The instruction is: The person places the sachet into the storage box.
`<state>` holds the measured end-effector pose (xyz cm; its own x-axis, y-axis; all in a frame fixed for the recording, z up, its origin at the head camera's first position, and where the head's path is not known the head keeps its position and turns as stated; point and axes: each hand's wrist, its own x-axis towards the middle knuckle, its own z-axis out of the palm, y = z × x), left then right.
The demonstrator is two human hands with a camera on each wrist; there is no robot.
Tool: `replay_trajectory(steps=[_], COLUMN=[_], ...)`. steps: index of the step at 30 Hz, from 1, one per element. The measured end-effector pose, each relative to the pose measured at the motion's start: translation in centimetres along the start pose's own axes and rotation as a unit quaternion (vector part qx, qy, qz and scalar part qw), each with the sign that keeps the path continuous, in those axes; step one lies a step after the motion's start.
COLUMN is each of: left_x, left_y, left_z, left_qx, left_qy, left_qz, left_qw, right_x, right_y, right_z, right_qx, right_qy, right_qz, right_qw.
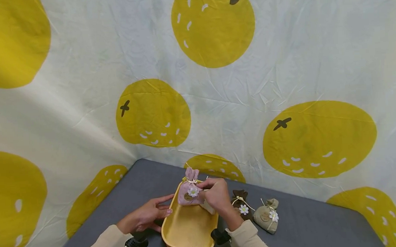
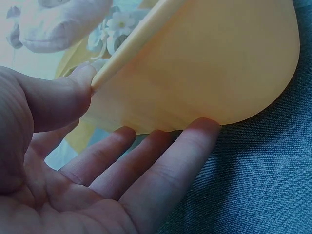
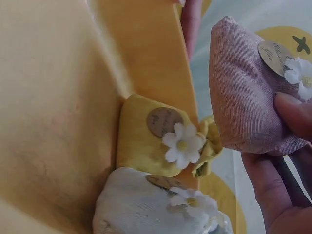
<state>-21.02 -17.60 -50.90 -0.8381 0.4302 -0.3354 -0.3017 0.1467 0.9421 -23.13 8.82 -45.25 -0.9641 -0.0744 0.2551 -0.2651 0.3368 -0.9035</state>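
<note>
In the head view, a yellow tray (image 1: 189,229) with raised walls lies on the dark table. My left hand (image 1: 149,215) holds its left side, thumb on the rim and fingertips (image 2: 202,129) against the outer wall. With my right hand (image 1: 217,196) I pinch a pink sachet (image 3: 234,92), tied at the neck and bearing a white flower and a round tag, above the tray's far end. Inside the tray, the right wrist view shows a yellow sachet (image 3: 136,131) beside a white sachet (image 3: 131,204), both leaning at the end wall.
Right of the tray lie a dark brown sachet (image 1: 236,203) and a greyish-beige sachet (image 1: 263,217), each with a white flower. Behind the grey tabletop (image 1: 144,177) hangs a white cloth (image 1: 216,93) printed with large yellow fruit.
</note>
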Motion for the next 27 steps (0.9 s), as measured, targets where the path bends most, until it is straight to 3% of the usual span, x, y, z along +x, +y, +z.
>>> replay_trajectory(steps=[27], left_x=[-0.1], left_y=[0.3], left_z=[-0.1], left_qx=[-0.005], left_qy=[-0.004], left_qz=[0.001], left_qw=[1.0], right_x=[0.2], right_y=[0.5], right_z=[1.6], right_qx=[-0.068], right_qy=[-0.028], right_qz=[0.03], right_qw=[0.9968])
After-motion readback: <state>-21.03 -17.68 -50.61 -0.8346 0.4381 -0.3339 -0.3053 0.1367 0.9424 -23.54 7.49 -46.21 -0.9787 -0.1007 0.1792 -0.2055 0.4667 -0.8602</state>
